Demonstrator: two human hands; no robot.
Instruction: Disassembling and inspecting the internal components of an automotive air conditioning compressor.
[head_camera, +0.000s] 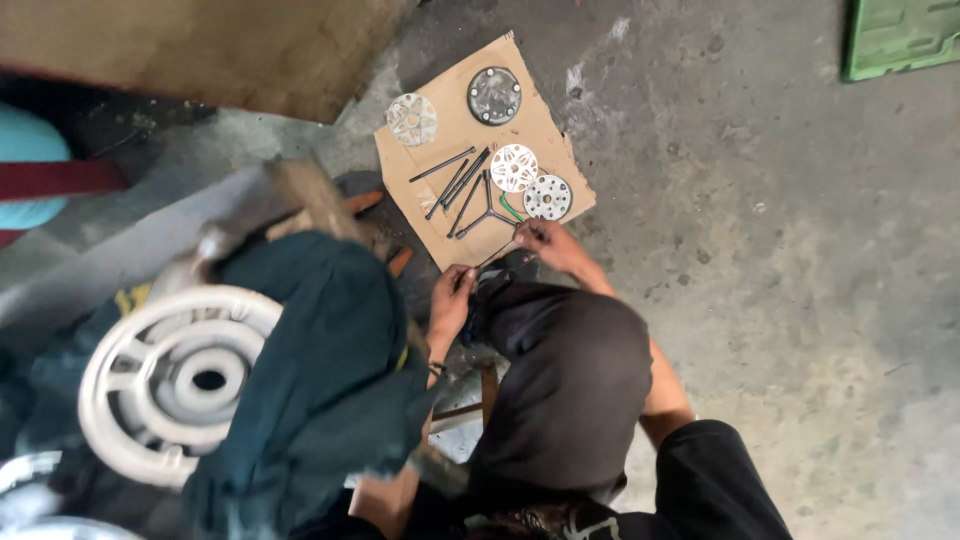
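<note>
Nearest the camera: a dark teal cloth draped over a bent knee, and left of it a white spoked metal wheel, blurred by closeness. The other knee, in dark trousers, sits at centre, above a small wooden stool only partly visible.

Left hand: fingers curled shut, fist-like, just past the knee at the near edge of the cardboard sheet. Whether it holds anything cannot be told; the fingers hide it.

Right hand: fingertips pressed together, pinching the end of a thin dark rod that slants from it toward the left hand. The rod lies low over the near corner of the cardboard, between the two hands.

On the cardboard, just beyond the right hand: a three-armed dark wrench, with a short green piece touching it. Left of that, a loose bundle of long dark rods, roughly parallel. Right of the bundle, two pale perforated discs, one white and one greyer, side by side and nearly touching.

Farther along the sheet: a dark round disc and a pale perforated disc, well apart from both hands.

All rests on a stained concrete floor. Far right corner: a green plastic crate.
</note>
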